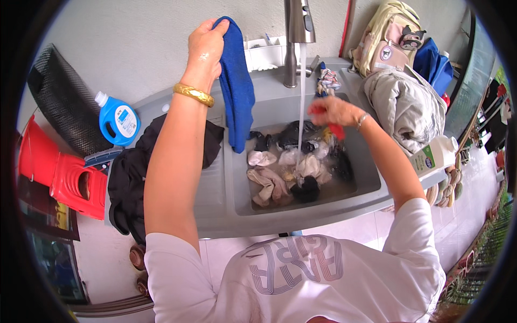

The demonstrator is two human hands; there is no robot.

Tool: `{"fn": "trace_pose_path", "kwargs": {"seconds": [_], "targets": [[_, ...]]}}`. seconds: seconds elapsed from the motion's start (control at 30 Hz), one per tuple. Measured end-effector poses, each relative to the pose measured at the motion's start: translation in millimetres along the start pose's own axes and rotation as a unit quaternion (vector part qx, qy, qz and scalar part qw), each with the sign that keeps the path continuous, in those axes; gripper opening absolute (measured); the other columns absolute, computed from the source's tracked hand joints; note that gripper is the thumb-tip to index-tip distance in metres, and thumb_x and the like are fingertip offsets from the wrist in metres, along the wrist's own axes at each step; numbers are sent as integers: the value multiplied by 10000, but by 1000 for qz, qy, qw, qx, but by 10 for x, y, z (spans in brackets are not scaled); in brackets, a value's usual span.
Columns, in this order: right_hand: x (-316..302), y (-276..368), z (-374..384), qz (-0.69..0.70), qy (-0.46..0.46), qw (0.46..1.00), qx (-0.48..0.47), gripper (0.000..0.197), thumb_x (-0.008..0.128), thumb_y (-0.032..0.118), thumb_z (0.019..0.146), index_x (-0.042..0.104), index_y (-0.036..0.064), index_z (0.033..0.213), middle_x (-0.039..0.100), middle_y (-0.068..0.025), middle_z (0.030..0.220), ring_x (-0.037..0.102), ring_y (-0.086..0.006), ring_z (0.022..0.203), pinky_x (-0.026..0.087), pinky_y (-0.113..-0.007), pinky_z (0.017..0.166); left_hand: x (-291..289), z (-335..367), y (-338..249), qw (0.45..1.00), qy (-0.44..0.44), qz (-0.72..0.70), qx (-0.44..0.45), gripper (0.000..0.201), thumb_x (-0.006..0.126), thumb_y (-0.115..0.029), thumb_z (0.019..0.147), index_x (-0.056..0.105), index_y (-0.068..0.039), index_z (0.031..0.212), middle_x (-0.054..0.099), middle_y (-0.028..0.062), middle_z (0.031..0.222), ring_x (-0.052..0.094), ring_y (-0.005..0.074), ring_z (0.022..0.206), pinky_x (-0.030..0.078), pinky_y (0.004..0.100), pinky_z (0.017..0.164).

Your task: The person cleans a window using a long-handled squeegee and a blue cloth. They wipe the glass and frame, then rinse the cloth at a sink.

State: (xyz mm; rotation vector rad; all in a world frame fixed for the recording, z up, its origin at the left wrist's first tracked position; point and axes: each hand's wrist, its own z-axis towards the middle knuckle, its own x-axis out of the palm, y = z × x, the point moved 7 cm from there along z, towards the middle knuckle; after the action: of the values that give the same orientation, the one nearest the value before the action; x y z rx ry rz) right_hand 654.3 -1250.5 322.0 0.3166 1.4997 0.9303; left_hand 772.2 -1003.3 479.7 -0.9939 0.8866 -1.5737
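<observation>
My left hand [205, 46] is raised above the sink's left side, its fingers closed on the top of a long blue sock [237, 89] that hangs straight down. Over the far right of the basin, my right hand [344, 112] is closed on a red cloth [336, 131]; slight motion blur hides its exact kind. Water [302, 75] runs from the tap [300, 24] into the grey sink [318, 215]. Several wet socks lie in the cloudy water, among them a beige sock [265, 183], a white sock [262, 158] and a black sock [306, 189].
Dark clothing [137, 177] drapes over the sink's left side beside a blue detergent bottle [119, 121]. At right are a grey garment [404, 105], a white bottle [433, 156] and a backpack [385, 46]. Patterned cloth [328, 81] lies behind the basin; red buckets [81, 185] stand at left.
</observation>
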Motion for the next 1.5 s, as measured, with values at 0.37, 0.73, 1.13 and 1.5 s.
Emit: {"fn": "trace_pose_path", "kwargs": {"seconds": [0.37,0.73,1.13,1.5], "targets": [[1538,516,23,-294,198,935,20,151,571,166,803,708,125,850,687,-130,848,663,-315,880,523,-406,748,-171,-90,-214,999,-35,-23,-27,342,589,-117,917,511,83,1183,621,117,1018,605,166,885,511,285,773],[917,692,393,234,-264,933,73,646,782,290,748,488,33,1264,615,-136,1032,604,-228,999,488,-357,843,-55,-324,-171,994,89,-23,-58,231,581,-142,921,606,30,1073,646,59,877,608,119,742,517,277,665],[41,185,265,446,-142,883,44,202,674,207,877,657,24,960,651,3,840,584,-73,739,495,-234,697,166,-270,301,949,69,309,0,279,580,-221,918,662,29,1010,668,107,884,610,145,777,485,279,698],[-129,187,352,487,-328,809,37,274,646,165,874,620,4,1095,639,-10,882,562,-89,705,477,-248,642,941,-1213,1090,866,417,220,-168,323,638,-179,860,605,16,1115,651,67,1021,601,148,916,475,305,835]]}}
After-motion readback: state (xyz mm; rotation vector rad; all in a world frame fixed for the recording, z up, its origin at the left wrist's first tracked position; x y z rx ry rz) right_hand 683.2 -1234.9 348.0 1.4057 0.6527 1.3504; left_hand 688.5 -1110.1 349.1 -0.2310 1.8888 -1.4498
